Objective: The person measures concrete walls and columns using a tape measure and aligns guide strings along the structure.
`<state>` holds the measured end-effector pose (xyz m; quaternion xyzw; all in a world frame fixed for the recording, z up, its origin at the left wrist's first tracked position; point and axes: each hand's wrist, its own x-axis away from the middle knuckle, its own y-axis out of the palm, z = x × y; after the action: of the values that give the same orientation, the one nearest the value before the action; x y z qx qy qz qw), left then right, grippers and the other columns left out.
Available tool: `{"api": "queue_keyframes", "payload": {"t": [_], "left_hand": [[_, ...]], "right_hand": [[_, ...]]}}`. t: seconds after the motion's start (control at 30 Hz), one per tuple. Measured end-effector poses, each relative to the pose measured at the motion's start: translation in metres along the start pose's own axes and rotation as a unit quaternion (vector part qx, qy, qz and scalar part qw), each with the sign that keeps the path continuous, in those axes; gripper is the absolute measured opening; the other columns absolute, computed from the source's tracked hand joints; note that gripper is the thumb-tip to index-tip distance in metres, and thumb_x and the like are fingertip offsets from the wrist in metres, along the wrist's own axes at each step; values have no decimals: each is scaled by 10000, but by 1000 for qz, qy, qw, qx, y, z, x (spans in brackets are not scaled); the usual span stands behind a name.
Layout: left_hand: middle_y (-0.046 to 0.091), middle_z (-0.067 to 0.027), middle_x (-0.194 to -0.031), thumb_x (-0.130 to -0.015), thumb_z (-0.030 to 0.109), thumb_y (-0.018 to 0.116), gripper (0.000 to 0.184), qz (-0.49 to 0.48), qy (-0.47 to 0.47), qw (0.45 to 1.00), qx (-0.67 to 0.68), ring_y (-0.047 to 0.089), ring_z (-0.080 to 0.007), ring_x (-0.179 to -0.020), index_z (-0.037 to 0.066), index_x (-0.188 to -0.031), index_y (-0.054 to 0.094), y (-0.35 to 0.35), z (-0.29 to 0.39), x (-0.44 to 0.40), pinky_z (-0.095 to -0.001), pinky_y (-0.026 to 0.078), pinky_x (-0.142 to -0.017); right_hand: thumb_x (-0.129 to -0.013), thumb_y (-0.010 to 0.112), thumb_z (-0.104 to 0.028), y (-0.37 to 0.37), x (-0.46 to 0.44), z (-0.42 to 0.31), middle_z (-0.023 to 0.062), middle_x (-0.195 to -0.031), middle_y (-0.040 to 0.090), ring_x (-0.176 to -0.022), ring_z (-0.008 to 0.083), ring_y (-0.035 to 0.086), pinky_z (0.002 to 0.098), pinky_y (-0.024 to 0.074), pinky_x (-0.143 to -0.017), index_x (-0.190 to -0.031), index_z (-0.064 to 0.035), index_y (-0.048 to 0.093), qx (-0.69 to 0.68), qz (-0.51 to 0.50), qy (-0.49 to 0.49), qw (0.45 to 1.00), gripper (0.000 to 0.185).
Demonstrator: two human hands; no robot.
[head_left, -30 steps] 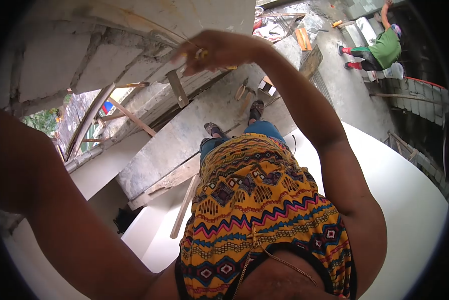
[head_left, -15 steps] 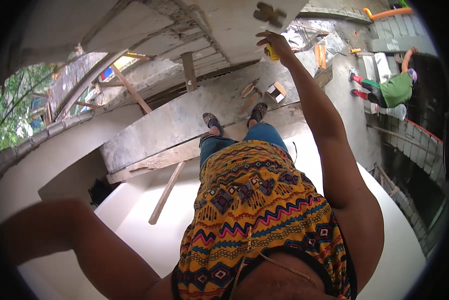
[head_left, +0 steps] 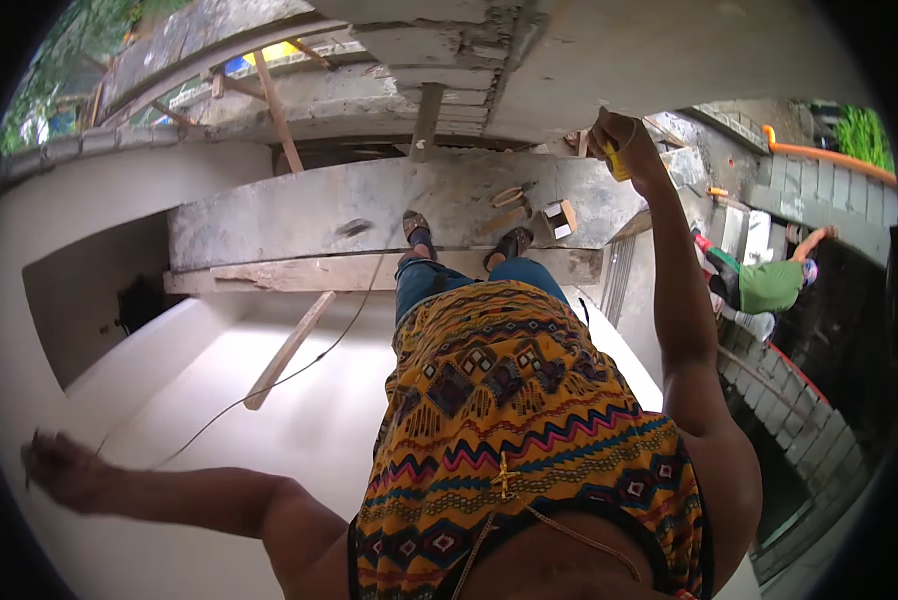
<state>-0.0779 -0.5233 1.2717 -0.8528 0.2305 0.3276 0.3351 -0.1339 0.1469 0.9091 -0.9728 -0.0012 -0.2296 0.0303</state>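
Observation:
My right hand [head_left: 624, 145] is raised near the edge of the pale overhead slab [head_left: 659, 60], its fingers closed around a small yellow object [head_left: 619, 165]. Out at the far left, my left hand [head_left: 67, 472] is blurred and looks closed; a thin dark thing sticks out from it, too unclear to name. A thin cord [head_left: 319, 357] hangs from the plank area toward my left forearm. Both my feet stand on a grey platform [head_left: 269, 215]. Beside my right foot lie an open small box [head_left: 559, 219] and a pliers-like tool [head_left: 509, 194].
A wooden stick [head_left: 287, 352] juts out below the platform's timber edge [head_left: 299, 277], over a white surface. A dark blurred object [head_left: 352, 228] shows above the platform. To the right, lower down, a person in a green shirt [head_left: 769, 287] works by grey block walls [head_left: 819, 190].
My left hand has swung into view at the left, and the cord now shows. My right hand has shifted right and its fingers have curled in. A dark blurred object near it is gone.

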Motion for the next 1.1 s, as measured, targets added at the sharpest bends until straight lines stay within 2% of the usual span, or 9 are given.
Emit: {"api": "queue_keyframes", "payload": {"t": [0.07,0.13,0.2,0.3,0.37,0.63,0.87,1.03,1.1], "left_hand": [[621,-140,-1070,-912,351,518,347,-4,134,989,61,612,-305,-956,34,-1016,613,36,13,36,-370,486,-844],[632,-139,-937,-909,311,544,317,-104,58,983,142,609,-345,-883,15,-1020,566,36,71,61,-379,486,-828],[637,-74,-896,-796,19,643,258,-88,57,965,240,635,-247,-828,52,-1037,557,58,90,79,-323,513,-738],[646,-31,-823,-888,134,573,129,-210,-299,822,437,552,-75,-623,24,-950,600,75,110,82,-199,416,-472],[656,-61,-762,-917,208,540,225,-195,-394,746,501,465,-63,-517,-10,-916,599,72,129,76,-191,353,-453],[678,-141,-810,-922,160,491,215,-171,-476,689,519,446,-69,-470,-36,-960,570,123,113,154,-184,368,-465],[677,-199,-900,-913,156,491,230,-212,-485,701,478,468,-84,-423,-49,-1001,548,121,110,208,-186,384,-431],[674,-194,-910,-912,149,498,231,-201,-528,632,531,471,-85,-414,-50,-1021,539,203,127,250,-185,372,-414],[676,-184,-899,-908,151,504,224,-194,-561,581,557,475,-81,-427,-31,-1032,542,234,150,261,-181,367,-409]], "right_hand": [[-936,423,-335,15,-9,-17,56,-582,488,-539,145,484,287,396,-542,-597,-75,436,46,-58,-3,997,427],[-936,404,-327,30,-23,-35,54,-545,469,-534,151,482,296,403,-569,-587,-64,431,120,-153,-44,980,438],[-931,426,-336,47,-36,-56,52,-555,456,-530,150,468,304,410,-577,-601,-52,417,147,-210,-55,965,435],[-926,444,-349,75,-43,-90,64,-578,466,-528,159,459,305,412,-577,-607,-29,404,192,-298,-78,932,454],[-940,415,-351,96,-43,-105,63,-585,480,-526,154,460,299,401,-563,-603,-24,415,233,-349,-111,901,470],[-926,494,-247,179,-43,-112,44,-574,489,-575,131,489,316,404,-604,-646,-21,530,248,-411,-159,863,362],[-961,446,-358,243,-30,-147,46,-582,507,-573,146,475,332,400,-608,-628,-38,554,277,-536,-169,779,474],[-958,458,-351,299,-41,-151,52,-641,565,-602,147,521,321,438,-641,-683,-19,578,243,-516,-177,802,448],[-961,429,-396,327,-59,-151,46,-595,545,-536,146,512,303,432,-561,-604,-55,571,128,-470,-399,776,514]]}}
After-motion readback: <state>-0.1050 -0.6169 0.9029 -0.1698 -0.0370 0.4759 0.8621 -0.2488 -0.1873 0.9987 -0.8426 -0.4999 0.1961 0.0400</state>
